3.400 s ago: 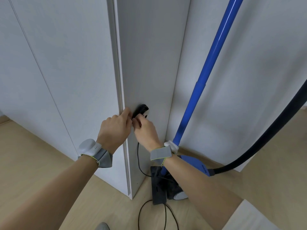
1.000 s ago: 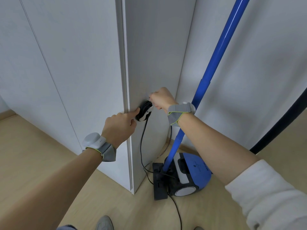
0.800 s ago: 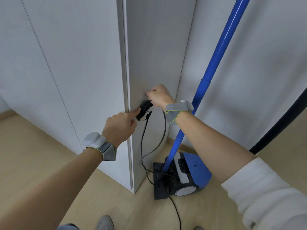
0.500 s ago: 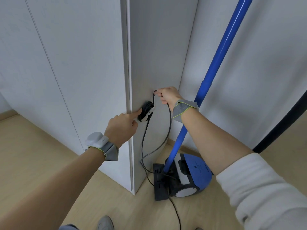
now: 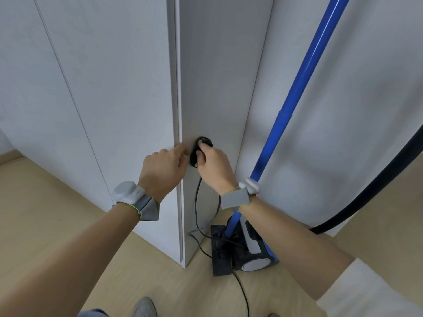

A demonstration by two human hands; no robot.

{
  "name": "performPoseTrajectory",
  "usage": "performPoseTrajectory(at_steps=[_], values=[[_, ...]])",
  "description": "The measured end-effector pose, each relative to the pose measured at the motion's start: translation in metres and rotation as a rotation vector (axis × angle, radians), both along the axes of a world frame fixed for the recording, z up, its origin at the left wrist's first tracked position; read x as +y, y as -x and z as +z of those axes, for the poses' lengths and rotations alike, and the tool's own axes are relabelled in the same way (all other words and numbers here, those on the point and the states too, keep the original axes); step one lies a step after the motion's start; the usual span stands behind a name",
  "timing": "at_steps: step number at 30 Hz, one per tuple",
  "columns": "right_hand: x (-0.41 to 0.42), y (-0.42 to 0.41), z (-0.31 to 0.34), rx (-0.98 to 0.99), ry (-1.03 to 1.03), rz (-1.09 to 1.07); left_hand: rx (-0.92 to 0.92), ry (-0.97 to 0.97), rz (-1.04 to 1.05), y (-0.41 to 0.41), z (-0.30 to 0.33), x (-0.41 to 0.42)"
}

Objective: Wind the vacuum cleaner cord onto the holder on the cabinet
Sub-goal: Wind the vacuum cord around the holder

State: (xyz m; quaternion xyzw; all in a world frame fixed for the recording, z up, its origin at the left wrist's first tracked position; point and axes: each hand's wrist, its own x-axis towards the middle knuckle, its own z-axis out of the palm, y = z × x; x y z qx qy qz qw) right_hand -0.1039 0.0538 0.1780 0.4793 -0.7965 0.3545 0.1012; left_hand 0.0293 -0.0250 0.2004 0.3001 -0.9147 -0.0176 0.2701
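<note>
A small round black holder [image 5: 198, 149] sits on the grey side panel of the white cabinet [image 5: 219, 92], with black cord wound around it. My right hand [image 5: 214, 167] is right below and in front of the holder, pinching the black cord [image 5: 196, 202] against it. My left hand [image 5: 163, 169] rests at the cabinet's front edge, its index finger stretched toward the holder's left side. Loose cord hangs from the holder down the panel to the floor and loops past the blue vacuum cleaner [image 5: 256, 250].
The vacuum's blue tube [image 5: 295, 106] leans up against the white wall on the right, and its black hose [image 5: 375, 191] curves off to the right. A black floor nozzle [image 5: 218, 250] stands by the cabinet corner. Cord trails across the wooden floor [image 5: 45, 220] toward my shoes.
My right hand came down from above the holder, carrying the cord around it, and now sits just under it. My left hand stayed at the cabinet edge by the holder.
</note>
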Motion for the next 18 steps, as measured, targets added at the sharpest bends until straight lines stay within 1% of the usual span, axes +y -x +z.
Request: performPoseTrajectory(at_steps=[2, 5, 9, 11, 13, 15, 16, 18], values=[[0.005, -0.003, -0.007, 0.039, 0.022, 0.037, -0.017, 0.01, -0.015, 0.001, 0.003, -0.001], [0.012, -0.007, -0.014, 0.028, 0.026, 0.134, -0.068, -0.003, -0.081, 0.003, 0.005, -0.001], [0.018, -0.004, -0.026, -0.024, 0.041, 0.262, -0.113, -0.169, -0.093, 0.01, 0.005, 0.0], [0.022, -0.003, -0.029, -0.095, 0.06, 0.308, -0.122, -0.215, -0.089, 0.013, 0.004, 0.002], [0.028, -0.002, -0.031, -0.247, 0.053, 0.369, -0.106, -0.224, -0.081, 0.014, 0.002, 0.003], [0.034, -0.002, -0.03, -0.495, 0.079, 0.404, -0.087, -0.203, -0.068, 0.016, -0.001, 0.003], [0.035, 0.0, -0.028, -0.627, 0.138, 0.379, -0.08, -0.185, -0.061, 0.016, -0.002, 0.003], [0.033, 0.01, -0.027, -0.874, 0.278, 0.225, -0.073, -0.165, -0.051, 0.017, -0.002, 0.004]])
